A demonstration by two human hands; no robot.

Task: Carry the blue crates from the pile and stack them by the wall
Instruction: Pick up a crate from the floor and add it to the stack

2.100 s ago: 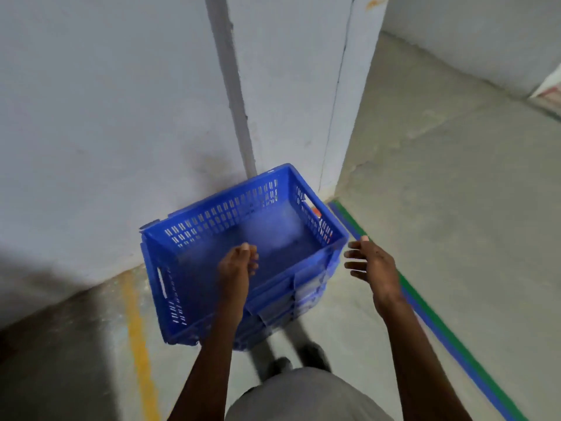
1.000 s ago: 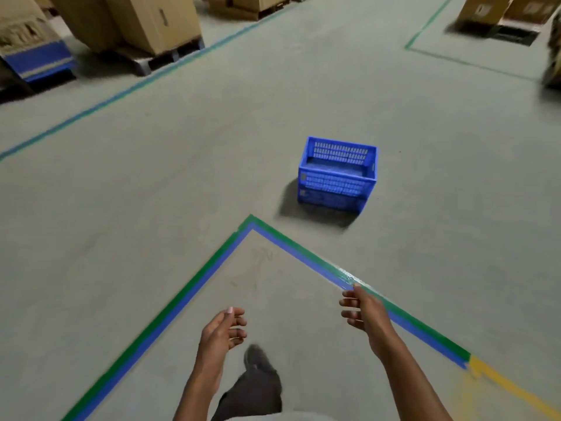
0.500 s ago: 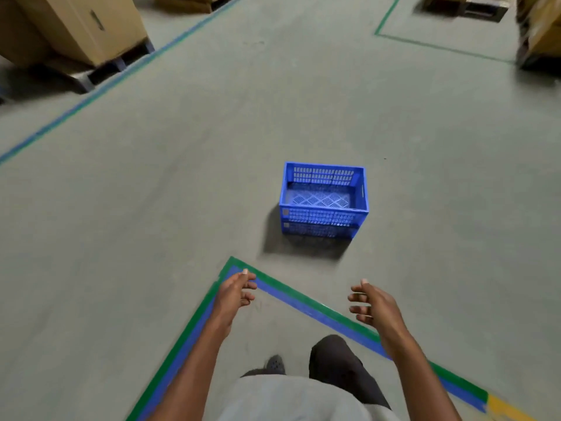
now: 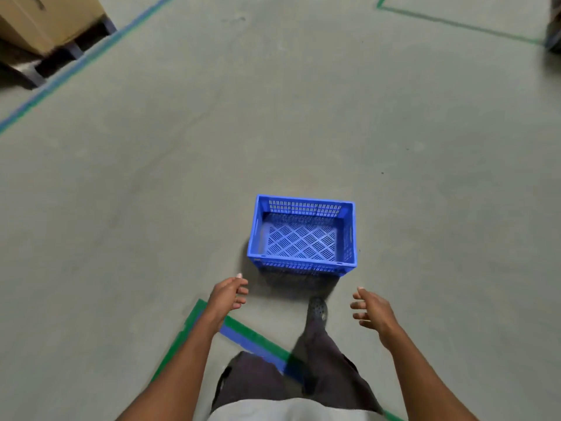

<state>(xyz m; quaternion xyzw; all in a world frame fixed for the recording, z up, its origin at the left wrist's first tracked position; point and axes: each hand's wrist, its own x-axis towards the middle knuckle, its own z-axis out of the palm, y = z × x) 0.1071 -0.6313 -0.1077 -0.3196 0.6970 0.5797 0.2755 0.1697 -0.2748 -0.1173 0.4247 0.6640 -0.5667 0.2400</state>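
Blue crate (image 4: pixel 302 235) upright on floor, just ahead of leading foot, empty. Left hand (image 4: pixel 227 296) loosely curled, holds nothing; right hand (image 4: pixel 371 308) spread, holds nothing. Best approach: bend knees, take both short-side handle slots evenly, lift level.

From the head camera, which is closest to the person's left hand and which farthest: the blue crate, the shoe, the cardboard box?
From the left hand:
1. Blue crate, just ahead and to the right on the floor.
2. Shoe, farther right, stepping forward below the crate.
3. Cardboard box, far off at the top left.
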